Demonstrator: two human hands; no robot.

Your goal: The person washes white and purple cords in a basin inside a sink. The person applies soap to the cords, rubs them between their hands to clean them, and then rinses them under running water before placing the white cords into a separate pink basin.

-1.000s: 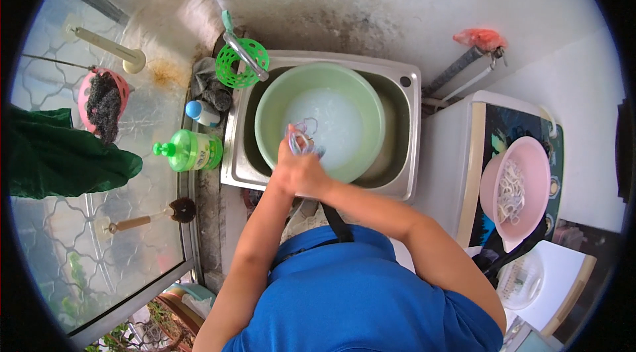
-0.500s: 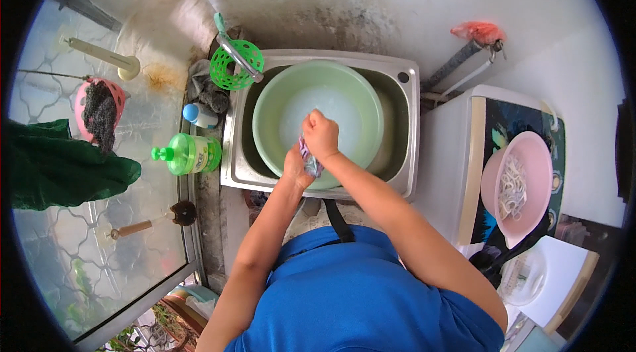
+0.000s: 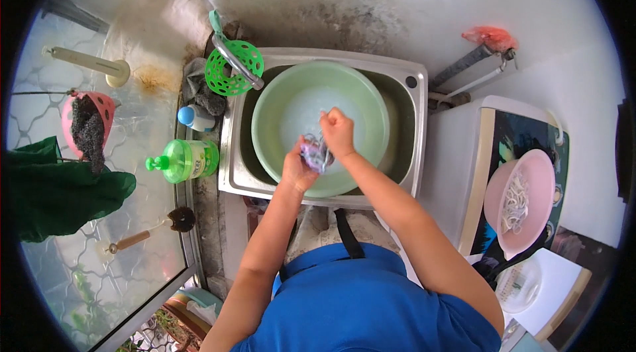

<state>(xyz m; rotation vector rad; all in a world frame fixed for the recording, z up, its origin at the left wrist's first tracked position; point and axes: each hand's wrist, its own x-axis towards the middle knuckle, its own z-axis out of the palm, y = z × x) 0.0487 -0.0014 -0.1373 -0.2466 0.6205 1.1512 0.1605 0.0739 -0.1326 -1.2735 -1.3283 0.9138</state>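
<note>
A green plastic basin [image 3: 265,133] with cloudy, whitish water [image 3: 311,103] stands inside the steel sink. Over its near half, a small crumpled purple-and-white cloth [image 3: 317,155] is bunched between my hands. My left hand [image 3: 297,170] wraps round the cloth from the near left side. My right hand [image 3: 338,135] is closed in a fist at the cloth's upper right, with part of the cloth running up to it. What lies inside the right fist is mostly hidden.
The steel sink [image 3: 228,176] has a faucet [image 3: 242,67] at its left corner with a green perforated basket [image 3: 225,80]. Left stand a green pump bottle [image 3: 189,161] and a blue-capped bottle [image 3: 197,117]. At right, a pink basin [image 3: 493,200] of white strands sits on a cabinet-like unit [image 3: 450,166].
My right hand has moved a little right and away from the left hand. More of the cloth shows, spread looser between them. The view has shifted slightly.
</note>
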